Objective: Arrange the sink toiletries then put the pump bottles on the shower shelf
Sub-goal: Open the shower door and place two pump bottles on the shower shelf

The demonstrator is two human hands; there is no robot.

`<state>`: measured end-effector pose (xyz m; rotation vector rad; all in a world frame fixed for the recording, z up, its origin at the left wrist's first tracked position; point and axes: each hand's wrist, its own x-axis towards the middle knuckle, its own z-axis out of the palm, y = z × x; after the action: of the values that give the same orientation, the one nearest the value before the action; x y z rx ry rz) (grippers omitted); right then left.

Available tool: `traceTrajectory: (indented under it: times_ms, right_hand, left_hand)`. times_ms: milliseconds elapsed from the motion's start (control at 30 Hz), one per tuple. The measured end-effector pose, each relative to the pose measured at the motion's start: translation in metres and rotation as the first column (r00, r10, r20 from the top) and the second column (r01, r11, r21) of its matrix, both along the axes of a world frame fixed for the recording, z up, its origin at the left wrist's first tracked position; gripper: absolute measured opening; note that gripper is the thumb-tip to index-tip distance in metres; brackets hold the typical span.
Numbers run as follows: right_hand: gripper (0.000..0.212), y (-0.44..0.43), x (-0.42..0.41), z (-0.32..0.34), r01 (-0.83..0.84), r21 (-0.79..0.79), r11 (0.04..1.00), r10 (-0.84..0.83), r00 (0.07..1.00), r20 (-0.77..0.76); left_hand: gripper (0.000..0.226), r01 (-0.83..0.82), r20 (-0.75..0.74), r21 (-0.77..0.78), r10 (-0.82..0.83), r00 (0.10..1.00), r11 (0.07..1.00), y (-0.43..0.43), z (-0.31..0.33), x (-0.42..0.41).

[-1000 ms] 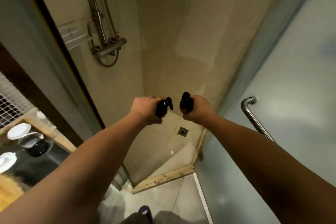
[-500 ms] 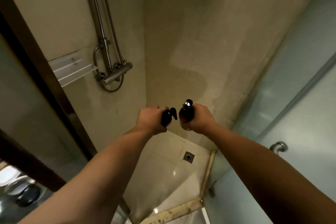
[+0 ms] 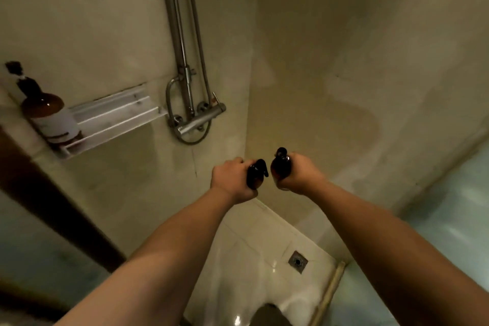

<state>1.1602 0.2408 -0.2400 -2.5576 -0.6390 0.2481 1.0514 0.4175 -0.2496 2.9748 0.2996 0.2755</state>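
Your left hand (image 3: 232, 180) is gripping the left bottle (image 3: 256, 176), fingers clamped round its body, pump spout pointing right. Your right hand (image 3: 301, 174) is gripping the right bottle (image 3: 280, 171) the same way, fingers wrapped round it, pump head sticking up. Both bottles are dark and you're holding them in the air side by side, close together, facing the shower corner. The shelf (image 3: 113, 119) is sitting on the left wall, above and well left of your hands, just beside the mixer (image 3: 201, 120). A third bottle (image 3: 50, 116), brown with a pale label, is standing upright at the shelf's left end. Below you the glossy floor (image 3: 251, 259) is catching light, drain (image 3: 298, 261) near its right edge. A glass panel (image 3: 449, 233) is running along your right and a dark door frame (image 3: 53, 206) along your left.
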Motion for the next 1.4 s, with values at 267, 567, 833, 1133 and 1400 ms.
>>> traceTrajectory:
  times_ms: [267,567,833,1133,1400]
  right_hand:
    - [0.041,0.088,0.116,0.026,-0.301,0.002,0.953,0.301,0.953,0.007]
    - [0.053,0.179,0.147,0.045,-0.533,0.162,0.831,0.529,0.846,0.069]
    - [0.062,0.242,0.121,0.062,-0.612,0.188,0.768,0.605,0.790,0.100]
    - [0.066,0.319,0.094,0.121,-0.690,0.250,0.680,0.657,0.724,0.211]
    - [0.082,0.388,0.115,0.149,-0.800,0.190,0.569,0.740,0.599,0.306]
  left_hand:
    - [0.076,-0.267,0.107,-0.066,0.273,0.956,0.961,0.044,0.038,0.075]
    - [0.074,-0.517,0.215,-0.071,0.519,0.827,0.853,0.104,0.074,0.070]
    - [0.068,-0.637,0.333,-0.054,0.616,0.714,0.769,0.161,0.098,0.031]
    - [0.079,-0.708,0.375,-0.106,0.687,0.623,0.699,0.201,0.130,0.029]
    - [0.077,-0.755,0.384,-0.036,0.706,0.595,0.655,0.251,0.145,0.025]
